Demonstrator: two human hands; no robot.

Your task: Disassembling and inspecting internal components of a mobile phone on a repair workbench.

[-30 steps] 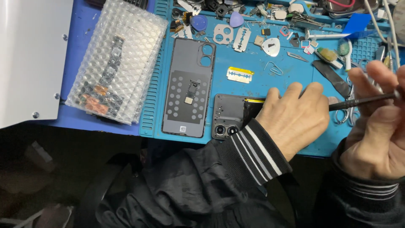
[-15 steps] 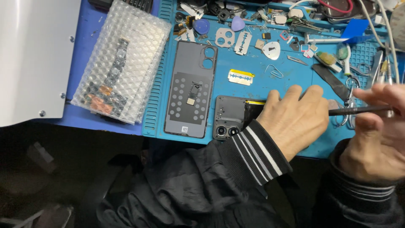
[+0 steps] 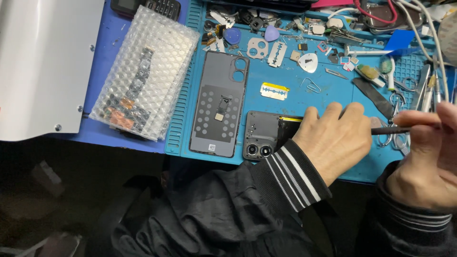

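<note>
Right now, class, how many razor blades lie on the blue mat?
2. One bare blade lies near the top, beside a grey camera-frame plate. One in a yellow wrapper lies above the opened phone. The clutter may hide others.

Well to the left of my left hand [image 3: 333, 138], a clear bubble-wrap pouch [image 3: 143, 74] lay tilted on the blue surface, dark and orange parts inside. Nearer, a small white label [image 3: 212, 147] sat low on the grey back cover [image 3: 219, 102].
</note>
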